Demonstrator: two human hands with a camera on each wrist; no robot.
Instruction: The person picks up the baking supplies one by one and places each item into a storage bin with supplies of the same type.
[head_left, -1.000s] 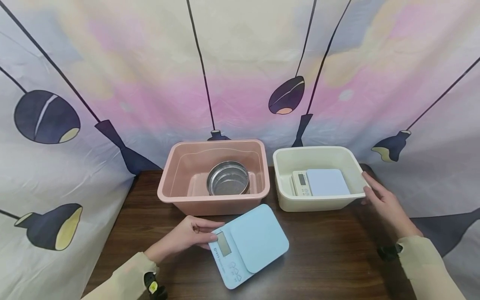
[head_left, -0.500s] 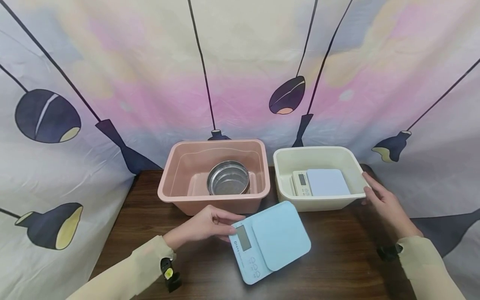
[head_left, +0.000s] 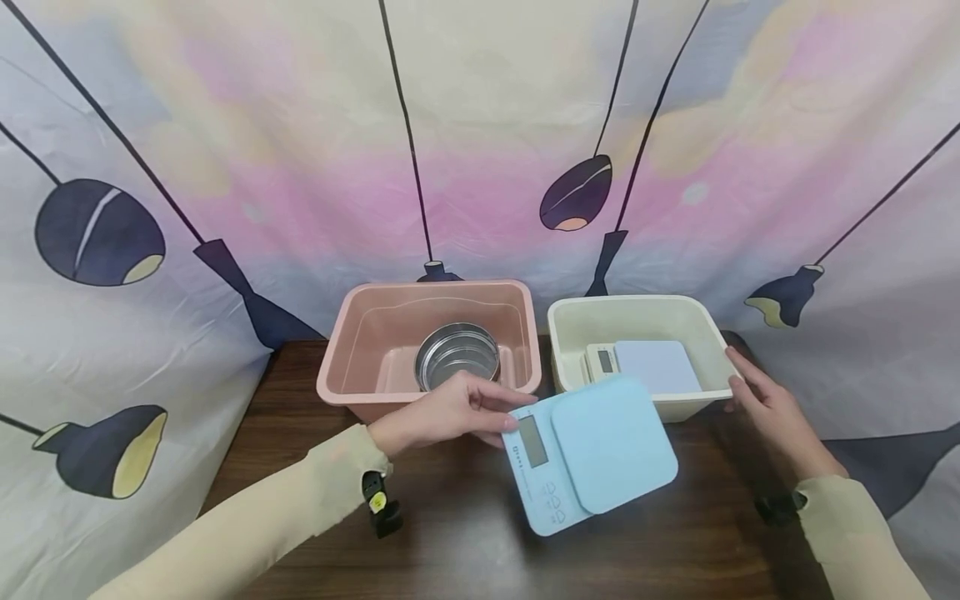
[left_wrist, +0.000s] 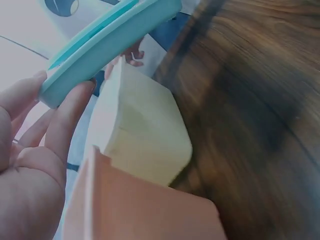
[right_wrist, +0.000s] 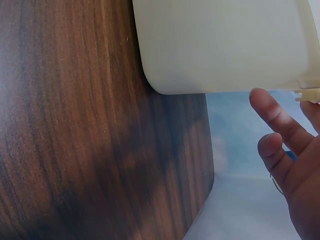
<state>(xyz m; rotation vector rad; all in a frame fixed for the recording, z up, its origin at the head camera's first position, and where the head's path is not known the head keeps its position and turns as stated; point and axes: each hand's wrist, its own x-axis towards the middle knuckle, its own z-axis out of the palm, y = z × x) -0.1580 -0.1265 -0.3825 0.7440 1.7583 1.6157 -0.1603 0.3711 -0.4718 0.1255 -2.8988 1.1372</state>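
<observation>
My left hand (head_left: 457,410) pinches one edge of a light blue kitchen scale (head_left: 615,446), thumb on top and fingers beneath. Held tilted, the scale (left_wrist: 107,50) shows its thin side in the left wrist view and overlaps the front of a cream plastic bin (head_left: 626,310) in the head view. Inside that bin lies another kitchen scale, with a pale lilac platform (head_left: 657,367). My right hand (head_left: 776,417) holds the bin's right rim near the front corner. From the right wrist, its lower fingers (right_wrist: 280,117) show beside the bin wall (right_wrist: 215,45).
A pink plastic bin (head_left: 390,300) stands left of the cream one, with round metal sieves (head_left: 457,354) in it. Both bins stand on a dark wooden table (head_left: 450,558) against a patterned cloth backdrop (head_left: 480,125).
My left hand has carried the blue scale to the right and upward, from in front of the pink bin to the front of the cream bin. The right hand stays at the rim.
</observation>
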